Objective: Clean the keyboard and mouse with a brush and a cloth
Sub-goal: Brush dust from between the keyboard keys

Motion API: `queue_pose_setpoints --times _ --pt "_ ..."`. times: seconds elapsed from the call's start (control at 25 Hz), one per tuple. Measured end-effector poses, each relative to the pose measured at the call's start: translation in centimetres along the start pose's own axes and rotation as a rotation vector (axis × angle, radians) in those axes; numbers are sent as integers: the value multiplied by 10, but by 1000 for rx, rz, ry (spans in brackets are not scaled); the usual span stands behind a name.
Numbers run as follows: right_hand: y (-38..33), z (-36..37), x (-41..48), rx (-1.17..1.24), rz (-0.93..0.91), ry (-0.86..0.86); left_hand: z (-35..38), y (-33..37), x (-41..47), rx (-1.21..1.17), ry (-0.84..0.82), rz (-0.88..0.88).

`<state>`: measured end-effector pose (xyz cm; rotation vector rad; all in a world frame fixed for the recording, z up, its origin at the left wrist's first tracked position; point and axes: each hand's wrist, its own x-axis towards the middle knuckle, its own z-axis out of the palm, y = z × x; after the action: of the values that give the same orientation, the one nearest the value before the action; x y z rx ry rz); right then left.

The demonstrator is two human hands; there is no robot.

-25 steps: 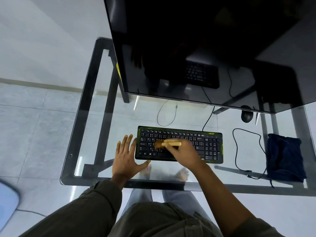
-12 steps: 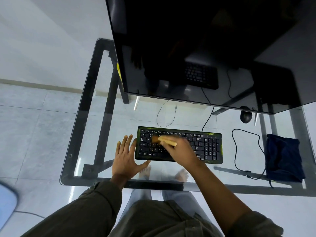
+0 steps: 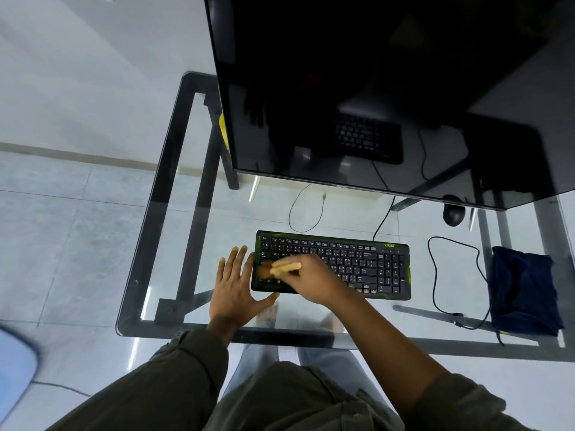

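Bare glass tabletop lies left of the flat, spread left hand bracing the keyboard at its left edge. The right hand pinches the brush, now further left over the keys. Mouse and cloth sit right.
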<state>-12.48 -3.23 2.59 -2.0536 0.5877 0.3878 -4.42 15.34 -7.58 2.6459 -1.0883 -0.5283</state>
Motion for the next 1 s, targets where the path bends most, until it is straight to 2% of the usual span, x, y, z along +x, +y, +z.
queue_pose_setpoints --times 0.08,0.2,0.32,0.4,0.48,0.6,0.68,0.72,0.92,1.0 --pt "6 2 -3 9 12 95 0 -1 0 6 -3 -1" --pt "7 4 -15 -58 0 -19 0 -3 -2 -4 -5 8" --pt "19 -12 -30 -93 113 209 -1 -3 -1 -14 13 11" --pt "32 -23 -37 -102 158 286 -3 -2 0 -11 15 12" --pt "32 -21 -37 -59 111 245 -3 -2 -1 -16 20 9" --pt "10 -2 -28 -4 -3 68 -2 -1 -1 -12 24 13" --pt "3 10 -24 -13 -45 10 -2 0 -2 -10 17 18" --pt "5 10 -24 -16 -30 33 -3 0 -2 -11 20 16" --pt "39 -24 -49 -56 204 358 -3 -4 -6 -34 52 17" --pt "51 -35 -49 -35 176 314 4 5 -6 -23 43 -15"
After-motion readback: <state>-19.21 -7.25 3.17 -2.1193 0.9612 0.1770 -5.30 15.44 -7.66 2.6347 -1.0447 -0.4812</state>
